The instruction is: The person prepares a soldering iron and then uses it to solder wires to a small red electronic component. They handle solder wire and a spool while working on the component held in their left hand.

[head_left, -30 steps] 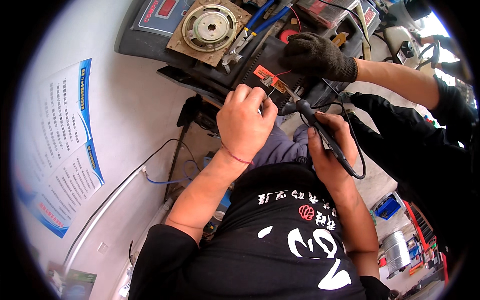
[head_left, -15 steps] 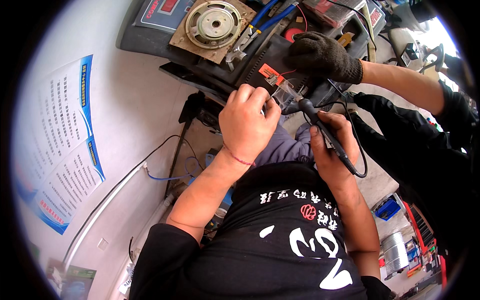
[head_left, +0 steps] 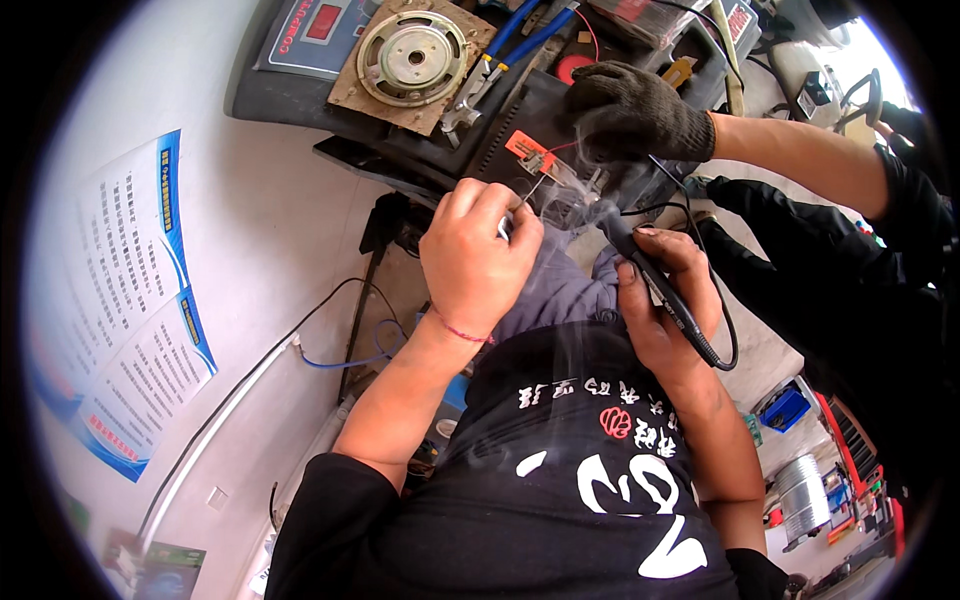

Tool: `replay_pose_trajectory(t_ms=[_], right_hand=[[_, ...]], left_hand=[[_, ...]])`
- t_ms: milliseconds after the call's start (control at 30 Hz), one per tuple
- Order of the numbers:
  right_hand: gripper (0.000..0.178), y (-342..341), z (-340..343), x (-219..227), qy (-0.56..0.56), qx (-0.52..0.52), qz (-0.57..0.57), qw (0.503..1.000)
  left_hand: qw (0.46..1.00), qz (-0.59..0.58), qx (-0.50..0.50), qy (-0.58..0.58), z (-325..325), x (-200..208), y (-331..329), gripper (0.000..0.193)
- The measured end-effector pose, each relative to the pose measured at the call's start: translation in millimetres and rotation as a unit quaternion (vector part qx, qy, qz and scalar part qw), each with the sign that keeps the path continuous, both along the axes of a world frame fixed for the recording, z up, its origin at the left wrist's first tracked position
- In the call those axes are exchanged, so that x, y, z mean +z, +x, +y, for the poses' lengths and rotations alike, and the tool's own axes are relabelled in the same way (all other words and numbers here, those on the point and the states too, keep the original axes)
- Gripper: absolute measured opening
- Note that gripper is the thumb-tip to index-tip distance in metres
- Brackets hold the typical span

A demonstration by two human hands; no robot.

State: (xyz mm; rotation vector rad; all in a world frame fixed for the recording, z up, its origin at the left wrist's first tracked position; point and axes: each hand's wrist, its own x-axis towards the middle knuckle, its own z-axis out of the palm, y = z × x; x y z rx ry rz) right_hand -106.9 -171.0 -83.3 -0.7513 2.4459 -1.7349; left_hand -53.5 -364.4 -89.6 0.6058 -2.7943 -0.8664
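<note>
My right hand (head_left: 672, 290) is wrapped round the black handle of a soldering iron (head_left: 660, 283), its tip end pointing up and left. My left hand (head_left: 478, 250) is closed in a pinch on a thin solder wire (head_left: 535, 187), which reaches toward a small metal part (head_left: 533, 158) on an orange piece (head_left: 522, 146). Pale smoke (head_left: 572, 185) hangs round the iron's front end and hides the exact contact. Another person's dark-gloved hand (head_left: 640, 112) is just beyond, by a thin red wire (head_left: 563, 148) running to the metal part.
A round speaker (head_left: 415, 58) on a square board, blue-handled pliers (head_left: 515, 35) and an adjustable wrench (head_left: 463, 118) lie on the dark machine at the far side. The iron's black cord (head_left: 708, 265) loops at right. A wall with a poster (head_left: 130, 300) stands at left.
Smoke has appeared round the iron's front end. My left hand has drawn back a little to the left, away from the iron. The right hand keeps its hold; the view has shifted slightly.
</note>
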Motion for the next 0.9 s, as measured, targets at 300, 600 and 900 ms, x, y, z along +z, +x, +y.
replay_pose_trajectory(t_ms=[300, 600, 900], right_hand=[[0.033, -2.1, -5.7, -11.5, -0.021, 0.006, -0.021, 1.000], [0.033, -3.4, -4.0, -13.4, -0.029, 0.006, -0.023, 0.999], [0.032, -5.9, -2.6, -14.4, -0.039, 0.012, -0.011, 0.999]], left_hand=[[0.998, 0.040, 0.015, 0.045, -8.9, 5.5, 6.6, 0.009], [0.999, 0.034, 0.005, 0.036, -15.5, 11.8, -0.1, 0.009], [0.994, 0.020, 0.050, 0.093, -18.8, 15.3, -6.8, 0.007]])
